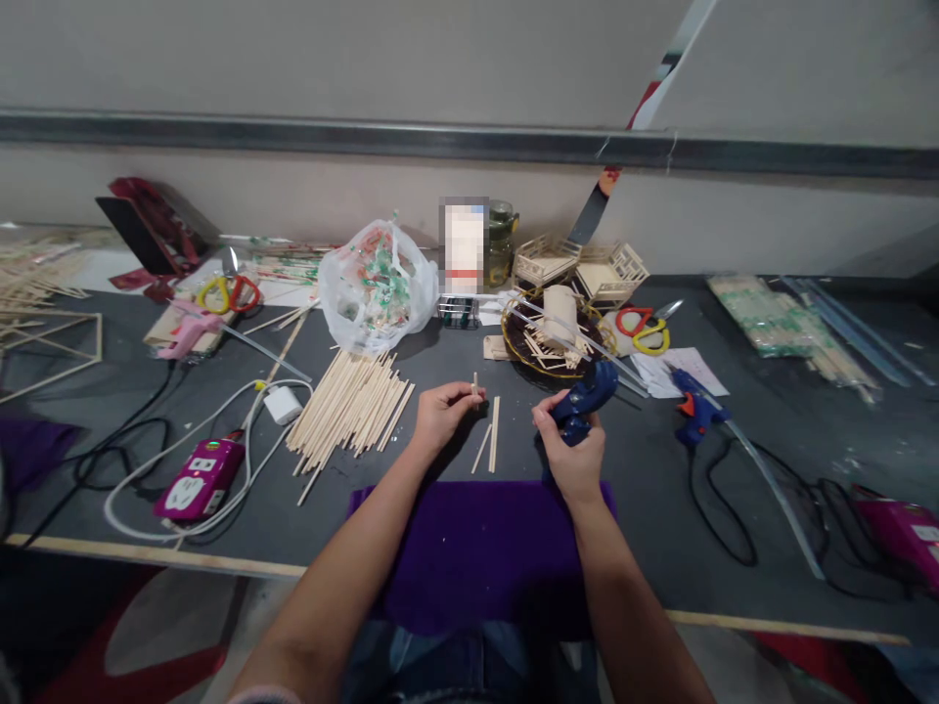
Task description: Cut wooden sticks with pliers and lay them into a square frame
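Over the near middle of the dark table (646,518), the left hand (442,416) pinches a short wooden stick (475,381) between thumb and fingertips, the stick standing nearly upright. Across from it, the right hand (576,455) is curled around a dark blue tool (598,391), thumb along its left side; how tightly the hidden fingers close, I cannot tell. Between the hands, loose sticks (494,435) lie on the tabletop, just beyond the purple cloth (484,557). Left of the left hand spreads a pile of sticks (352,406).
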{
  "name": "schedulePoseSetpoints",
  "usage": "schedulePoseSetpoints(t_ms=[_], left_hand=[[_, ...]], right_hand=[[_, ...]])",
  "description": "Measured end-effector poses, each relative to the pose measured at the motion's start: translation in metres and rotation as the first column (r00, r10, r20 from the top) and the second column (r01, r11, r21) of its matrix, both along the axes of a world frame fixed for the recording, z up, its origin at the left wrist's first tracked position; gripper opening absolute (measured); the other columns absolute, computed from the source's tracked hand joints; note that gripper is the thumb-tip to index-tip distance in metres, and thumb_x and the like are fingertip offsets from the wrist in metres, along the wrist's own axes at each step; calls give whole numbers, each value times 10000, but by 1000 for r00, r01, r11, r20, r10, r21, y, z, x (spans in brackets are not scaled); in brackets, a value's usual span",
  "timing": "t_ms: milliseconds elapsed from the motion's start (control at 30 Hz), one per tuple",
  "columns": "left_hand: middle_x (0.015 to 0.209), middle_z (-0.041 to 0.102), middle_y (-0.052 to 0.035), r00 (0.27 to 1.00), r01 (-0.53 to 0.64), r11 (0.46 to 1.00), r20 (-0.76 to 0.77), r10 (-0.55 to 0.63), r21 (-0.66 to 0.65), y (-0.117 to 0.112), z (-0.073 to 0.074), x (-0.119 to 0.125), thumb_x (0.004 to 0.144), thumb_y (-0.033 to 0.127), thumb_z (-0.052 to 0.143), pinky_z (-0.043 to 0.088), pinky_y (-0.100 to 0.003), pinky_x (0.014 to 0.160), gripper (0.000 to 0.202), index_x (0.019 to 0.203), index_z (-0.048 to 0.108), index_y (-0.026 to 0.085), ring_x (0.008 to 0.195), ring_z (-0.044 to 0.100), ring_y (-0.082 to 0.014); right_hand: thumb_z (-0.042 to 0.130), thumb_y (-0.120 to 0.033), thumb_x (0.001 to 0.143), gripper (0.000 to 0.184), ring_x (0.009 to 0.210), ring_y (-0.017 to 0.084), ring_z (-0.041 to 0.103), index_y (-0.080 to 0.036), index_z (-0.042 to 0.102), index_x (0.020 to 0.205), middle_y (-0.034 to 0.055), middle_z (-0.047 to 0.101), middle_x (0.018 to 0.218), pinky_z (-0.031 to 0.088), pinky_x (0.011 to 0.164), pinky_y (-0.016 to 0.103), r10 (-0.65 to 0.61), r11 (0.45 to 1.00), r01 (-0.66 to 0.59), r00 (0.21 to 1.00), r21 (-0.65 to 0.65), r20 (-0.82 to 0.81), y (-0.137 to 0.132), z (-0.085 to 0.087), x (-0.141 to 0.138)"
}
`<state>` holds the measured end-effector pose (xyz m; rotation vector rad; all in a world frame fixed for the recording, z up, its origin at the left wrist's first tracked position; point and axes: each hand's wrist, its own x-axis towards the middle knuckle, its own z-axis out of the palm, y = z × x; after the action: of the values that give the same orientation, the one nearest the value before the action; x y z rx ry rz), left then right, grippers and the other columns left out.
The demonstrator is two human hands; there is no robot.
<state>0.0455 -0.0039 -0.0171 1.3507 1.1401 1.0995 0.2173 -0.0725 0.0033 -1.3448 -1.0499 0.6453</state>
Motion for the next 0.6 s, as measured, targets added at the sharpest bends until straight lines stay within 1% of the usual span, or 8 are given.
schedulePoseSetpoints(t_ms=[100,167,300,400,533,600], left_hand=[[817,753,-82,1000,-7,1000,0,7,-1,4,-10,2,695,318,688,522,-318,767,205,779,738,137,765,679,-185],[832,753,-80,1000,0,1000,-23,0,11,4,-12,3,706,312,679,519,-313,775,207,799,735,136,776,678,-180],[834,747,-68,997,26,998,-73,-22,56,0,-10,4,740,308,652,515,-297,777,199,821,723,140,782,671,-166],[808,735,-53,995,55,994,-85,-47,94,-1,-7,4,765,310,634,509,-285,774,192,815,717,145,764,658,-155],[793,729,-42,995,43,993,-90,-34,112,0,-6,7,760,310,638,505,-291,783,175,772,718,155,754,645,-156],[765,723,-41,998,34,996,-57,-29,83,0,-5,7,744,310,644,509,-295,756,175,756,718,151,720,637,-156]], right_hand=[[660,-284,780,191,756,152,596,-175,588,918,30,630,832,486,765,311,7,1000,-7,1000,0,17,0,-1,1],[657,-279,779,190,738,147,592,-178,587,924,26,635,826,486,762,307,22,1000,-22,999,-1,39,-1,-2,0],[640,-277,789,167,734,149,589,-190,580,918,18,632,815,485,757,302,39,999,-41,992,11,117,-2,-2,2],[621,-265,801,135,709,146,576,-205,556,903,4,609,784,482,716,285,67,997,-72,976,18,205,-3,0,2],[576,-235,811,102,674,144,564,-228,531,902,-12,583,757,475,684,273,119,992,-127,925,-3,362,-3,3,4],[547,-210,797,175,736,173,588,-231,539,971,14,607,820,481,715,299,136,989,-149,871,-10,472,-1,2,10]])
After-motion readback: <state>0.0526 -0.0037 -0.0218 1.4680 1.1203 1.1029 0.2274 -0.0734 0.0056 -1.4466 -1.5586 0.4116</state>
